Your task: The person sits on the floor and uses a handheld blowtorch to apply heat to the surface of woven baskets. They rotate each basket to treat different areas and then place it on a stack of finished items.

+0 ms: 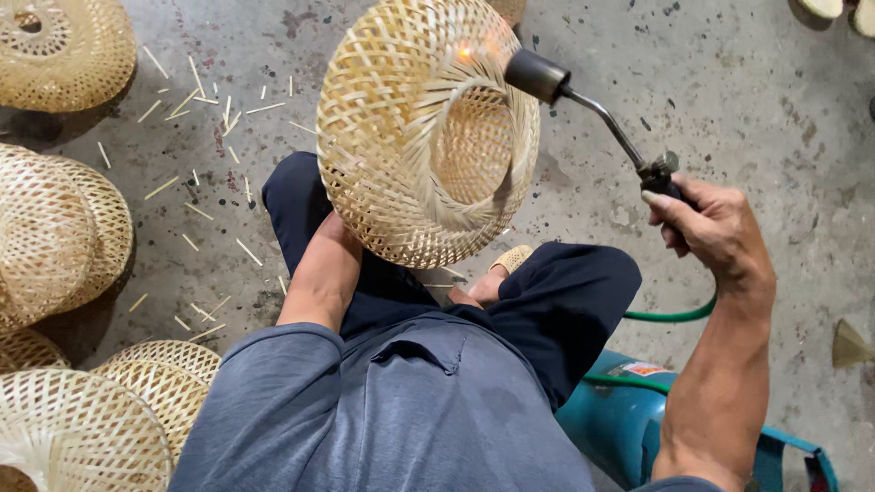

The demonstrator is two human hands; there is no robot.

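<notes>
Grey concrete floor (729, 82), stained and strewn with short bamboo slivers (196, 96), fills the background. Along the left edge, finished woven bamboo shades (55, 228) are piled, with more of them stacked at the lower left (82, 428). Just right of these, the left hand (335, 232) is seen raised from a dark-trousered knee; it is pressed against the underside of a round woven bamboo basket (410, 137), but its fingers are hidden behind the weave, so their grip cannot be told. The basket is held up in the middle of the view, tilted so that its open mouth faces the camera. At its upper right rim, the dark nozzle of a gas torch (538, 75) is set against the weave, where a small orange glow is seen. The torch's bent metal neck is carried by the right hand (715, 228), whose fingers are clamped around the handle. Below that forearm, a green hose (670, 316) is led down to a teal gas cylinder (620, 419).
</notes>
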